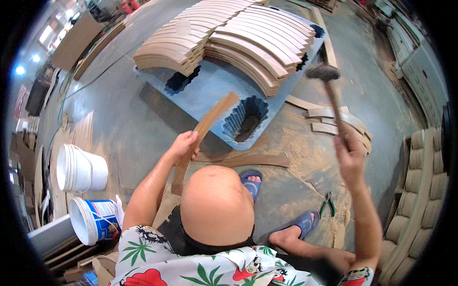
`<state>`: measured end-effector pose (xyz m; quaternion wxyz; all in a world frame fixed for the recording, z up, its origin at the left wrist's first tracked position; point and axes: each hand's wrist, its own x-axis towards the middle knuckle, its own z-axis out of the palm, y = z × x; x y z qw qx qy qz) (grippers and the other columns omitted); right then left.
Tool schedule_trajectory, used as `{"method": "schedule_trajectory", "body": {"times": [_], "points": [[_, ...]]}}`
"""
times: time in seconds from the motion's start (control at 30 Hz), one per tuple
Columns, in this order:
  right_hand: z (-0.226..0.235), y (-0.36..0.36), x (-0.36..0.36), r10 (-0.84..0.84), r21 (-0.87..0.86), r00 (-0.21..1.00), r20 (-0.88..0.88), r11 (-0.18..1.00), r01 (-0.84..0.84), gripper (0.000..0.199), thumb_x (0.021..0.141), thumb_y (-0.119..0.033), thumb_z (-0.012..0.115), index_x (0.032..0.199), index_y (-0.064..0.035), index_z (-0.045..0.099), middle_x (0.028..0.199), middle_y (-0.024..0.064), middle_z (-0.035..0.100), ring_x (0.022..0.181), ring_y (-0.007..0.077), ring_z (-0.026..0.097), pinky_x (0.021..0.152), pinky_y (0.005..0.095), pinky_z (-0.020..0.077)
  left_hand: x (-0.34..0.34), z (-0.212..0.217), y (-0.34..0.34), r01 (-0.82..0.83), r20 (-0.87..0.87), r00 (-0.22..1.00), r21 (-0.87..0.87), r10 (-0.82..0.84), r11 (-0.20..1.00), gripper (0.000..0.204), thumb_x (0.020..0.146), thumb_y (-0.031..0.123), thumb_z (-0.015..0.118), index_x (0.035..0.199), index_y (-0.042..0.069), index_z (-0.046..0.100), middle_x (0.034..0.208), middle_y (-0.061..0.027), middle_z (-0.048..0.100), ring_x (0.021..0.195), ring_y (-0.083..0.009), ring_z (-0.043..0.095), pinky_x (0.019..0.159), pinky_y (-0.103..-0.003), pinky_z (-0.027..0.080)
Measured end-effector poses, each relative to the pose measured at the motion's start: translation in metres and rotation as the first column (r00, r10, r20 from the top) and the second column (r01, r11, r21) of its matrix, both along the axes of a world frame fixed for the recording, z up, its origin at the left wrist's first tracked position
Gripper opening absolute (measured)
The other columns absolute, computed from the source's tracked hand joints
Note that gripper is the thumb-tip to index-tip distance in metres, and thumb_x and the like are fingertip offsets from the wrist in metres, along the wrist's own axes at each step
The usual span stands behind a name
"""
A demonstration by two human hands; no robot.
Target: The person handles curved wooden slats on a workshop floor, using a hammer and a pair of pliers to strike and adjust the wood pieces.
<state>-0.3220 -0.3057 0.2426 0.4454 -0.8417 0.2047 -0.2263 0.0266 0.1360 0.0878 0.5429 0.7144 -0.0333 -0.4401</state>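
Observation:
My left hand (183,144) is closed around a curved brown wooden strip (213,114), which slants upward. The strip's far end reaches over the near corner of a blue plastic pallet (193,102). Raised at the right, my right hand (351,155) grips a hammer (333,97) by its wooden handle, with the dark head up and slightly blurred. Hammer and strip are well apart. Pale curved wooden pieces (262,40) lie stacked in overlapping rows on the pallet. Another brown curved strip (260,161) rests on the floor in front of me.
Green-handled pliers (327,205) lie on the floor by my sandalled foot. Short pale wood pieces (336,119) lie right of the pallet amid sawdust. Two buckets, one white (93,170) and one blue-labelled (102,220), are at left. Stacked curved parts (412,190) line the right side.

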Motion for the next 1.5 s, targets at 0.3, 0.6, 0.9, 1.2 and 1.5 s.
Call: {"method": "schedule_trajectory", "body": {"times": [0.3,0.6,0.9,1.2,1.5], "points": [[-0.124,0.119,0.067,0.17,0.213,0.976,-0.136,0.967,-0.139,0.053,0.113,-0.015,0.07,0.165,-0.0158,0.061,0.129,0.0251,0.079,0.11,0.0249,0.078,0.098,0.0386,0.0586,-0.048,-0.056,0.004,-0.02,-0.076,0.997,0.081,0.026,0.997,0.042,0.12,0.049,0.059,0.112,0.008,0.064,0.075,-0.0058,0.067,0.054,-0.0156,0.061,0.051,-0.036,0.053],[-0.146,0.139,0.078,0.138,0.065,0.938,-0.319,0.99,-0.123,0.058,0.114,-0.018,0.069,0.17,-0.0276,0.056,0.12,0.0258,0.08,0.103,0.0411,0.081,0.088,0.0462,0.0613,-0.048,-0.032,0.017,-0.016,-0.081,0.996,0.121,0.026,0.993,0.04,0.121,0.046,0.058,0.113,0.008,0.065,0.074,-0.0049,0.065,0.055,-0.0142,0.059,0.052,-0.034,0.051],[-0.149,0.153,0.104,0.155,-0.233,0.96,-0.232,0.949,-0.21,0.063,0.11,-0.014,0.07,0.169,-0.0325,0.057,0.102,0.0174,0.079,0.088,0.04,0.078,0.073,0.0503,0.0602,-0.049,-0.04,0.018,-0.009,-0.098,0.995,0.108,0.02,0.994,0.04,0.121,0.045,0.057,0.123,0.007,0.067,0.076,-0.0033,0.063,0.057,-0.0129,0.057,0.053,-0.033,0.05],[-0.163,0.148,0.109,0.165,-0.337,0.945,-0.281,0.906,-0.258,0.065,0.109,-0.014,0.071,0.169,-0.0333,0.057,0.095,0.0177,0.077,0.083,0.0402,0.076,0.069,0.0524,0.0592,-0.047,-0.03,0.017,0.044,-0.08,0.996,0.122,-0.034,0.992,0.042,0.121,0.048,0.057,0.125,0.007,0.067,0.075,-0.0024,0.061,0.057,-0.0118,0.056,0.053,-0.032,0.05],[-0.145,0.151,0.105,0.179,-0.299,0.973,-0.147,0.929,-0.217,0.063,0.108,-0.016,0.07,0.168,-0.0326,0.058,0.095,0.0183,0.077,0.081,0.0408,0.076,0.069,0.0534,0.0589,-0.045,-0.033,0.019,0.025,-0.126,0.992,0.125,-0.01,0.992,0.043,0.121,0.05,0.056,0.123,0.008,0.066,0.075,-0.0024,0.061,0.056,-0.0124,0.057,0.053,-0.033,0.051]]}}
